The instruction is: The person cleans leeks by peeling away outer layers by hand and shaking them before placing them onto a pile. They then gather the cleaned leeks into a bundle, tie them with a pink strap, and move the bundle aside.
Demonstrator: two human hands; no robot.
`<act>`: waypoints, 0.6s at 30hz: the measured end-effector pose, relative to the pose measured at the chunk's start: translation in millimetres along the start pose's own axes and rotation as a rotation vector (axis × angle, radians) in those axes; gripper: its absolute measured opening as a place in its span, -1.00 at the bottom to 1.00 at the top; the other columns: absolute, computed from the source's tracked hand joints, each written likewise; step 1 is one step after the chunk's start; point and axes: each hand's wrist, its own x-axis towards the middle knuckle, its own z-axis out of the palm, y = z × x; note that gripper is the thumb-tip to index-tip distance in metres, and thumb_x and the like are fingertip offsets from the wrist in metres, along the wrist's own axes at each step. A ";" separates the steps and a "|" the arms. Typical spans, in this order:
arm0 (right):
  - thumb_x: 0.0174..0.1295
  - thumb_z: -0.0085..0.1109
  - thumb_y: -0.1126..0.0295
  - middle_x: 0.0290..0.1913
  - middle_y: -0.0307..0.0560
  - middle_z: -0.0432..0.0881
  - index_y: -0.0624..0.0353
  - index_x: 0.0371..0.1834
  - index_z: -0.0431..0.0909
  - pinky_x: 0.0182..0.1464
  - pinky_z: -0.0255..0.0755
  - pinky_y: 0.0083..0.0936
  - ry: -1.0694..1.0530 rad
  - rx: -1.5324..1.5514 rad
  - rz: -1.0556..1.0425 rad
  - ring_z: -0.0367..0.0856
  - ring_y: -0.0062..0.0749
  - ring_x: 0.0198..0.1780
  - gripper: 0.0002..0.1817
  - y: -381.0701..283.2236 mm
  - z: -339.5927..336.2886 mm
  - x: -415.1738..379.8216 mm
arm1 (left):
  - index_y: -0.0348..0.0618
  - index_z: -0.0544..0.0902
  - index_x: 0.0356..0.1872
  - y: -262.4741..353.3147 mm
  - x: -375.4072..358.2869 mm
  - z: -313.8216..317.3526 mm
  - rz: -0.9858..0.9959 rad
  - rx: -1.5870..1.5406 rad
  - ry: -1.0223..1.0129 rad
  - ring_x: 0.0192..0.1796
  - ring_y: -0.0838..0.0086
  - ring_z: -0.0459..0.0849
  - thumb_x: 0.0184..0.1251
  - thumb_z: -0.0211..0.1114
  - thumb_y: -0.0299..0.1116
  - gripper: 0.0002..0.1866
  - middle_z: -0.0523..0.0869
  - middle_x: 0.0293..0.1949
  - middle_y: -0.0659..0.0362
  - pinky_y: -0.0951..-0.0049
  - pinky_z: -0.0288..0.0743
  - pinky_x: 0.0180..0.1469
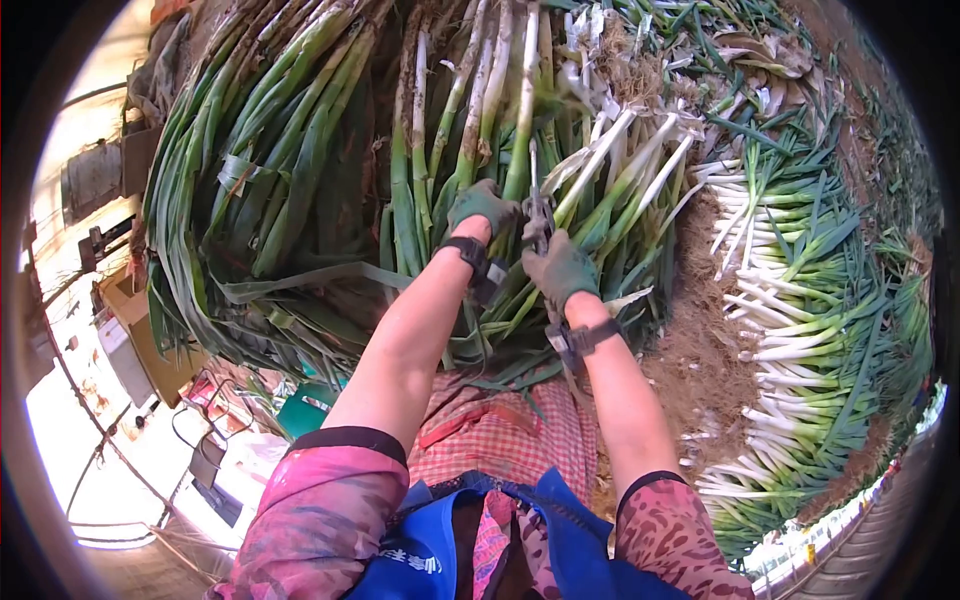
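Note:
My left hand (484,206), in a dark green glove, has its fingers closed round the green leaf part of a long green onion (524,110). In my right hand (562,270), gloved alike, is a grey air blow gun (538,222) with a thin nozzle pointing away from me, close beside that stalk. A hose hangs from the gun below my right wrist. More soil-stained green onions (408,150) lie side by side beyond my left hand. Cleaner white-stemmed green onions (610,165) lie just right of the nozzle, their roots facing away.
A thick heap of unpeeled green onions (250,150) fills the left. Along the right runs a long row of white green onions (780,340) on soil strewn with roots (700,375). Peeled skins (765,55) lie at the far right. A cardboard box (145,335) stands at left.

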 end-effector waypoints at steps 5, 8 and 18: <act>0.09 0.25 0.03 -0.20 0.34 0.67 0.26 -0.15 0.50 -0.01 0.51 -0.09 -0.047 -0.037 0.005 0.66 0.20 -0.08 -0.51 30.6 13.5 -53.1 | -0.22 0.65 -0.11 -12.9 1.7 27.5 0.072 -0.058 0.036 0.02 0.01 0.68 -0.02 0.44 0.08 -0.41 0.69 -0.07 -0.22 0.23 0.51 0.10; 0.12 0.22 0.05 -0.26 0.32 0.68 0.25 -0.16 0.50 -0.08 0.53 -0.08 -0.062 -0.087 -0.042 0.68 0.19 -0.13 -0.54 38.6 23.3 -59.4 | -0.31 0.60 0.02 -16.9 6.8 32.6 0.087 -0.125 -0.020 0.09 0.02 0.66 0.10 0.37 0.05 -0.37 0.68 -0.01 -0.21 0.22 0.48 0.16; 0.12 0.21 0.01 -0.14 0.28 0.69 0.26 -0.08 0.51 0.05 0.51 -0.11 0.018 0.004 0.031 0.67 0.19 -0.03 -0.49 7.2 2.3 -6.8 | -0.31 0.61 0.08 -57.7 24.3 52.5 0.230 -0.360 -0.155 0.06 0.12 0.69 0.21 0.34 -0.05 -0.44 0.71 0.01 -0.15 0.29 0.51 0.09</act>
